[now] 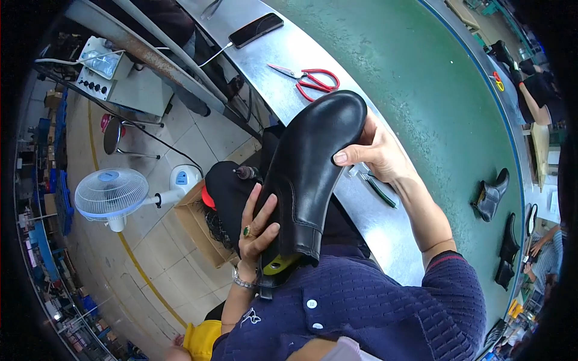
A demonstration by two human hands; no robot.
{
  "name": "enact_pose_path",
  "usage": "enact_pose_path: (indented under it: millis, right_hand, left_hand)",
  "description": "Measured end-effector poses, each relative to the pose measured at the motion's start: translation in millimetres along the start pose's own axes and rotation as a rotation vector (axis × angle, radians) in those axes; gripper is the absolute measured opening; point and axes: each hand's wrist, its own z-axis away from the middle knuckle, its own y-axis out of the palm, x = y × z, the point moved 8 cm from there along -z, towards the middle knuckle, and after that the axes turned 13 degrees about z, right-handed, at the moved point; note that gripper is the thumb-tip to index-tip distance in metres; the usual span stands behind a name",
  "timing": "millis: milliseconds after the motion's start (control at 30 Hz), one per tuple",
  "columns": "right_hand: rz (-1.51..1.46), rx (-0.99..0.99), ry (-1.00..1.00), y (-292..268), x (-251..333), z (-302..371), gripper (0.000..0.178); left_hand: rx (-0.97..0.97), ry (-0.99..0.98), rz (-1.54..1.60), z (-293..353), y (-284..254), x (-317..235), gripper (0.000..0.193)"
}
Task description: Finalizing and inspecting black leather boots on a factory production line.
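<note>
A black leather ankle boot (311, 156) is held up in front of my chest, its rounded toe pointing away and its opening toward me. My right hand (376, 150) grips the toe end, thumb on the upper and the other fingers hidden behind. Against the left side of the shaft, my left hand (256, 228) supports the boot with its fingers curled on the leather. Yellow-green material (280, 265) shows inside the opening. Beyond the toe, red-handled scissors (310, 80) lie on the metal table edge (382, 240). Dark-handled pliers (378, 189) rest there beside my right wrist.
A phone (256, 30) with a white cable lies at the table's far end. Alongside runs a green surface (415, 108) carrying several black boots (490, 194). On the left stand a white fan (112, 198), a cardboard box (201, 234) and a stool (114, 135). Other people work at far right.
</note>
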Motion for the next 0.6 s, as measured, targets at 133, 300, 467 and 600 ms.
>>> enact_pose_path:
  millis: [133,300,467,600]
  right_hand:
    - [-0.026,-0.057,-0.029,0,3,-2,0.082]
    - [0.000,-0.114,-0.084,6,18,0,0.079]
    - [0.072,-0.190,-0.118,-1,12,-6,0.071]
    - [0.015,-0.439,-0.224,-23,23,0,0.048]
  left_hand:
    - [0.015,0.119,-0.110,-7,7,-16,0.034]
    - [-0.002,0.143,-0.148,-6,8,-20,0.036]
    - [0.007,0.167,-0.183,-15,15,-23,0.035]
    - [0.014,0.163,-0.171,-27,26,-20,0.037]
